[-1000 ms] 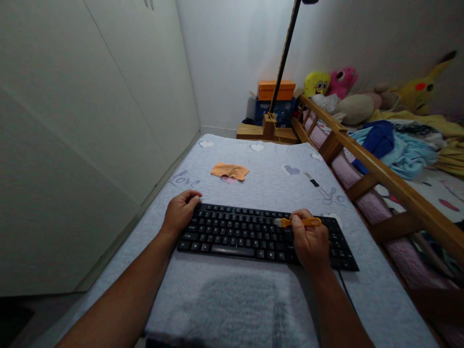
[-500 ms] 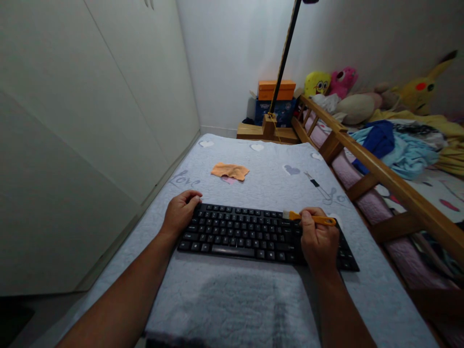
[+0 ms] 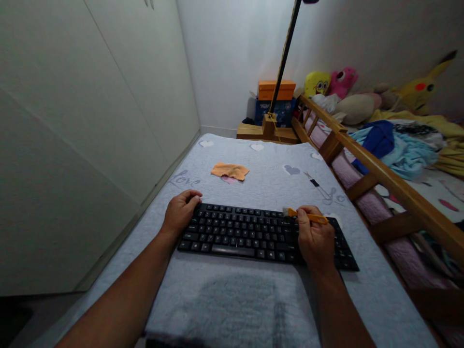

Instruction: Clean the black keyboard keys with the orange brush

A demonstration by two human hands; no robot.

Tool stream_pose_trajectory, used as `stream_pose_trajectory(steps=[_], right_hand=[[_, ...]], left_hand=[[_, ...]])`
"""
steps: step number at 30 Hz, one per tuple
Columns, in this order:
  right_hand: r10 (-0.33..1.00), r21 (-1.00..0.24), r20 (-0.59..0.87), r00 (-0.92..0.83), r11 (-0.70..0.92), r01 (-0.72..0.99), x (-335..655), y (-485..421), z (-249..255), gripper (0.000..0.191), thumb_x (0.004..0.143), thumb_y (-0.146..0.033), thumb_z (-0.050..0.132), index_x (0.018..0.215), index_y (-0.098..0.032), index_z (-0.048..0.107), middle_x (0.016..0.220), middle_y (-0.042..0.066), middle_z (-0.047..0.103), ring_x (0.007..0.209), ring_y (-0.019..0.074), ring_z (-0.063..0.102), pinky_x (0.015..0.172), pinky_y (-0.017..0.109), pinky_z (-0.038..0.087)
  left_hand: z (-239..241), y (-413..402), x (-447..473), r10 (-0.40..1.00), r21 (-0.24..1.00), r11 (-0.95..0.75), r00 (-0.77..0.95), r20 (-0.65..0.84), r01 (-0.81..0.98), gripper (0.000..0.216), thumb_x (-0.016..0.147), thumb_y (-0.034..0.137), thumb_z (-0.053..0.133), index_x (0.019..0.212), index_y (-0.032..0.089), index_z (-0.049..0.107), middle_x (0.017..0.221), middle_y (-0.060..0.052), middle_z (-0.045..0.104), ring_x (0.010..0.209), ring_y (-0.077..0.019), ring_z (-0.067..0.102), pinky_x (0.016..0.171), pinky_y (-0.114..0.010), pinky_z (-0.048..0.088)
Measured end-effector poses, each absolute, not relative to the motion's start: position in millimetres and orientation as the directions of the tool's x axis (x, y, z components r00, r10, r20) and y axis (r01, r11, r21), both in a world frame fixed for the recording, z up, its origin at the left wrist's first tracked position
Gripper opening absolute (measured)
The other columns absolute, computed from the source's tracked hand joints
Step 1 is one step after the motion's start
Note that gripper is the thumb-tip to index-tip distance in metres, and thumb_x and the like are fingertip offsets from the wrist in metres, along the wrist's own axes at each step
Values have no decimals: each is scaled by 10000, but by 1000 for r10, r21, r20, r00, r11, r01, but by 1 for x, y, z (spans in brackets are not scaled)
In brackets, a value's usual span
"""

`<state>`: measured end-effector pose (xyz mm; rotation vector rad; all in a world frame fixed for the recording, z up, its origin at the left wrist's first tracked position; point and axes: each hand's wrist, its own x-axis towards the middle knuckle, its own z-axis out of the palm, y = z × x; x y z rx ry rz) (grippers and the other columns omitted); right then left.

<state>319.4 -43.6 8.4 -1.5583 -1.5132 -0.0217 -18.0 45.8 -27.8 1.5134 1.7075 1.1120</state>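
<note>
A black keyboard [image 3: 250, 234] lies across a pale blue quilted cover [image 3: 232, 299]. My left hand [image 3: 180, 211] rests on the keyboard's left end, fingers curled over its top corner. My right hand [image 3: 314, 238] is closed on the orange handle of a small brush [image 3: 303, 215]. The brush's pale bristles touch the top row of keys right of the middle.
An orange cloth [image 3: 229, 170] lies on the cover beyond the keyboard. A small dark tool [image 3: 313, 182] lies to the right of it. A wooden bed rail [image 3: 380, 176] runs along the right, with clothes and plush toys [image 3: 329, 83] behind. White cupboard doors [image 3: 90, 121] line the left.
My right hand has moved the brush right and up along the keys, from the middle rows to the top row. The left hand has stayed put.
</note>
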Motion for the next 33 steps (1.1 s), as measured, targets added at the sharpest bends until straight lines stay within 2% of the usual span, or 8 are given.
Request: stream_pose_trajectory(steps=[3,10,17,25,33], right_hand=[[759,-596,598,257,207,776,319,-44,9,259,1016,-341,463,841,-219,610,693,10,641,637,182,622,614,291,424],[796,-541,577,184,203,816,320,-44,10,303,1015,-342,421,784,-227,580,648,-1,615,601,179,605,614,295,410],[778,-605,575,252,196,772,319,-43,8,257,1012,-354,463,851,-221,613,724,18,660,656,189,634,630,298,437],[793,-559,567,223,172,811,320,-45,9,313,1012,-364,418,782,-230,585,629,1,615,588,184,599,605,295,398],[777,-624,573,263,205,754,318,-44,7,252,1016,-351,466,861,-219,614,730,17,655,668,188,632,632,296,436]], left_hand=[[-28,46,-18,980,877,3,-177,93,480,326,763,451,599,901,201,758,798,-29,759,780,-233,695,748,-325,520],[-27,46,-18,980,874,-6,-169,101,486,320,766,455,601,898,207,754,802,-28,757,782,-232,692,758,-327,520],[-31,47,-19,979,869,-1,-175,101,495,315,779,442,601,911,206,764,806,-27,758,775,-227,692,736,-319,517],[-27,46,-18,980,864,-13,-165,112,503,315,783,442,591,907,206,760,813,-28,760,795,-231,694,774,-326,522],[-27,45,-18,979,874,-1,-177,100,485,314,767,448,599,898,208,754,809,-27,757,785,-229,693,780,-329,527]])
